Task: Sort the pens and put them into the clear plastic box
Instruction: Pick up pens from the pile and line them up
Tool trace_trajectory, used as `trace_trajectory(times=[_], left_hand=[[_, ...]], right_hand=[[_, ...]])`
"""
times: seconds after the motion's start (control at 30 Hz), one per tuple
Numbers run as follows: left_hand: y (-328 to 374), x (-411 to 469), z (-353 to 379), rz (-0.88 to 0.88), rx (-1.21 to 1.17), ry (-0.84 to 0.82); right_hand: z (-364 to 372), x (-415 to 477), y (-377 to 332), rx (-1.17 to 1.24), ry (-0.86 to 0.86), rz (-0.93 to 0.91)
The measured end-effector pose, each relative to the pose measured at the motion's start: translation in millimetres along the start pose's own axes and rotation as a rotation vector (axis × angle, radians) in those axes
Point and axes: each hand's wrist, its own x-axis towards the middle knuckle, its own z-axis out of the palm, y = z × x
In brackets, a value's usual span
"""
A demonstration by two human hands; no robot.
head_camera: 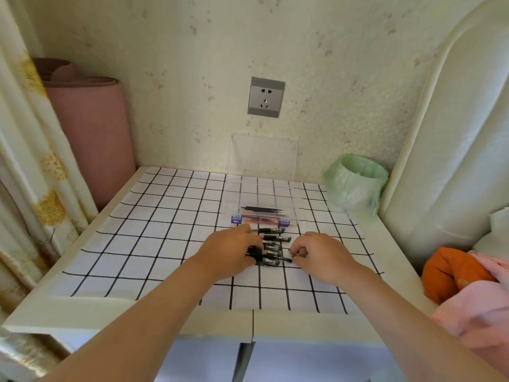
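Several black pens (272, 245) lie side by side on the checked tablecloth, just in front of the clear plastic box (261, 194). The box stands open, its lid (264, 155) leaning up against the wall, and holds thin black and red refills (261, 215) near its front edge with purple latches. My left hand (231, 252) covers the left ends of the pens, its fingers closed on them. My right hand (319, 255) pinches the right tip of the nearest pen (278, 260) between thumb and fingers.
A small bin lined with a green bag (355, 183) stands at the back right. A pink rolled mat (93, 139) leans in the left corner beside a curtain. Orange and pink cloth (462, 279) lies at the right edge. A wall socket (265, 97) sits above the box.
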Motion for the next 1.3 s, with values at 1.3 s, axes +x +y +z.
trace_trajectory(times=[1.3], left_hand=[[-50, -10, -37, -0.179, -0.136, 0.012]], right_hand=[[-16, 156, -62, -0.718, -0.092, -0.088]])
